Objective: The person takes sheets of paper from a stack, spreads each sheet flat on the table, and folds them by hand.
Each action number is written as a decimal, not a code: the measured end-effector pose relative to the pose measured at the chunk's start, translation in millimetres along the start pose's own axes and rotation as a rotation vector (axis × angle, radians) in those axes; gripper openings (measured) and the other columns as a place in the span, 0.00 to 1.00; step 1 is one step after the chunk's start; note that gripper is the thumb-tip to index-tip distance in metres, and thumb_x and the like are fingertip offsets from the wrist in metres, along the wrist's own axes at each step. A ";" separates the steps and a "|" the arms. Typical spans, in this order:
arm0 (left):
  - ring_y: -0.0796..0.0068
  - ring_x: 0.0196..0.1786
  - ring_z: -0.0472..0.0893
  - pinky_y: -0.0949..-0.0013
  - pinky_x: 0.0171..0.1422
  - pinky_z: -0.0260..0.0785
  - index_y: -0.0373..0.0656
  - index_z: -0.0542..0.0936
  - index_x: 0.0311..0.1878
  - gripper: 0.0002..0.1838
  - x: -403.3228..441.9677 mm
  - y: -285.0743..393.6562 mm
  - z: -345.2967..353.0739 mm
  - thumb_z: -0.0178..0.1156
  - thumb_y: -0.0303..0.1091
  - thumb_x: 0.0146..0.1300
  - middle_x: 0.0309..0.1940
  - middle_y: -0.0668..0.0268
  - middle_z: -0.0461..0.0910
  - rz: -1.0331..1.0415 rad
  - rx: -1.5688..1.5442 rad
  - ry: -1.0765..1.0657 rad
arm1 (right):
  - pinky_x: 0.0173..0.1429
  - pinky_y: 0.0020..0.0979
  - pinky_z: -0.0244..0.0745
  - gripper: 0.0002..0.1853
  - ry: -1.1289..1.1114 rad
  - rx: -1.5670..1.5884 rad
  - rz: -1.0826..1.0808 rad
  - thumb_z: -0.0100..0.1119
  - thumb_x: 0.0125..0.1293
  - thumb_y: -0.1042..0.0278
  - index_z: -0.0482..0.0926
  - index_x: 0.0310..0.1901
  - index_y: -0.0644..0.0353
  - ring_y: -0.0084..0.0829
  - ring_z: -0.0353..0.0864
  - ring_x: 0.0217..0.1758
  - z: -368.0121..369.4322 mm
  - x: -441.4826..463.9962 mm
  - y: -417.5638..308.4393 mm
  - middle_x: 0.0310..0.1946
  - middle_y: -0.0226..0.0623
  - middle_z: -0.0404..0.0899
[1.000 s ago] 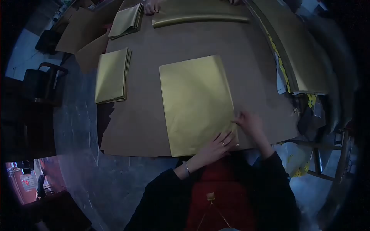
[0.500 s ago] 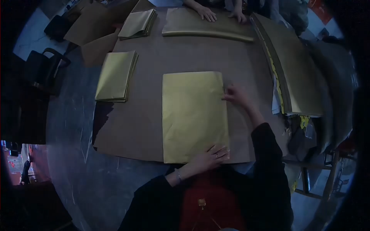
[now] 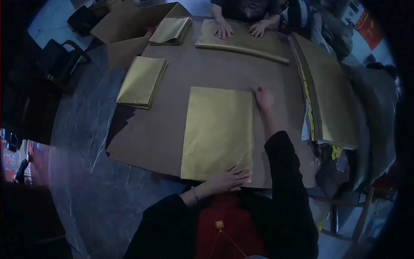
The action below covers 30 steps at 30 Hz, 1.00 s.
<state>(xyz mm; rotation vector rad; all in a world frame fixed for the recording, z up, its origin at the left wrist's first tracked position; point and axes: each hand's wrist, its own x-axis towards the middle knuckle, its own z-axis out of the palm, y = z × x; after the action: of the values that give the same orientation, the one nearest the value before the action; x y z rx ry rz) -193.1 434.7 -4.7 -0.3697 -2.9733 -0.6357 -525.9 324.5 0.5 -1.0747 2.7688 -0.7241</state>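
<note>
In front of me a folded gold paper sheet (image 3: 217,131) lies flat on the brown-covered table (image 3: 172,71). My left hand (image 3: 227,179) rests with fingers stretched out on the sheet's lower right corner. Just beside the upper right corner, my right hand (image 3: 265,98) is closed, its fingers curled in; whatever it may hold is hidden. A pile of folded gold paper (image 3: 141,82) sits to the left, and a second folded pile (image 3: 171,30) lies behind it.
Across the table another person's hands (image 3: 223,28) press on a gold sheet (image 3: 241,49) with a rounded fold. Large stacked gold sheets (image 3: 330,93) line the right side. An open cardboard box (image 3: 125,30) stands far left, near a dark chair (image 3: 60,60).
My right hand has moved up along the sheet's right edge to its upper corner. My left hand stays on the lower corner. The view has shifted slightly.
</note>
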 end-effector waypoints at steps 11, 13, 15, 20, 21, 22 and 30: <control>0.61 0.75 0.49 0.55 0.74 0.48 0.49 0.51 0.73 0.47 -70.2 5.8 -60.4 0.65 0.48 0.53 0.73 0.62 0.48 -0.419 0.029 -0.028 | 0.76 0.43 0.39 0.27 -0.124 0.047 -0.674 0.37 0.71 0.59 0.55 0.69 0.62 0.42 0.45 0.76 -55.4 -130.7 -1.0 0.72 0.47 0.50; 0.61 0.74 0.51 0.55 0.73 0.50 0.47 0.54 0.71 0.47 -89.9 2.5 -57.2 0.65 0.47 0.51 0.72 0.62 0.51 -0.466 0.106 -0.002 | 0.76 0.44 0.37 0.28 -0.270 -0.025 -0.665 0.38 0.71 0.59 0.55 0.69 0.62 0.43 0.45 0.76 -64.8 -142.1 2.3 0.72 0.46 0.50; 0.59 0.71 0.57 0.57 0.71 0.56 0.45 0.60 0.68 0.42 -102.4 0.8 -55.4 0.65 0.43 0.49 0.69 0.63 0.57 -0.481 0.180 0.063 | 0.77 0.45 0.34 0.29 -0.444 -0.054 -0.674 0.39 0.71 0.56 0.55 0.69 0.62 0.41 0.44 0.76 -59.4 -147.3 14.9 0.72 0.43 0.49; 0.62 0.70 0.60 0.62 0.65 0.64 0.48 0.66 0.65 0.33 -111.2 -0.7 -54.8 0.61 0.42 0.55 0.67 0.69 0.62 -0.422 0.172 0.128 | 0.77 0.45 0.33 0.30 -0.432 -0.204 -0.769 0.40 0.71 0.52 0.55 0.70 0.59 0.37 0.45 0.76 -60.2 -145.3 21.3 0.72 0.38 0.50; 0.63 0.71 0.60 0.65 0.62 0.69 0.49 0.67 0.65 0.31 -112.2 -2.6 -58.6 0.61 0.41 0.57 0.67 0.72 0.63 -0.413 0.124 0.105 | 0.77 0.45 0.33 0.31 -0.439 -0.225 -0.787 0.41 0.70 0.51 0.54 0.70 0.57 0.36 0.46 0.76 -62.1 -144.7 20.0 0.72 0.37 0.50; 0.63 0.71 0.60 0.65 0.62 0.69 0.49 0.67 0.65 0.31 -113.8 -4.1 -61.9 0.61 0.41 0.57 0.67 0.72 0.63 -0.398 0.127 0.101 | 0.77 0.45 0.33 0.31 -0.447 -0.232 -0.776 0.41 0.70 0.51 0.54 0.70 0.55 0.34 0.46 0.76 -61.5 -144.7 20.5 0.73 0.35 0.50; 0.67 0.64 0.70 0.68 0.54 0.73 0.43 0.73 0.55 0.20 -118.0 -8.0 -78.7 0.55 0.36 0.60 0.60 0.64 0.71 -0.344 0.223 0.039 | 0.77 0.44 0.33 0.31 -0.445 -0.210 -0.760 0.45 0.68 0.54 0.56 0.69 0.57 0.37 0.46 0.76 -66.2 -148.0 16.8 0.72 0.39 0.51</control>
<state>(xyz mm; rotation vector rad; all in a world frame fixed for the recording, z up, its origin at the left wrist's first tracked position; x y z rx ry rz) -78.8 369.6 48.9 0.1718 -3.0494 -0.3220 -441.4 458.8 38.1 -2.0663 2.0565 -0.1796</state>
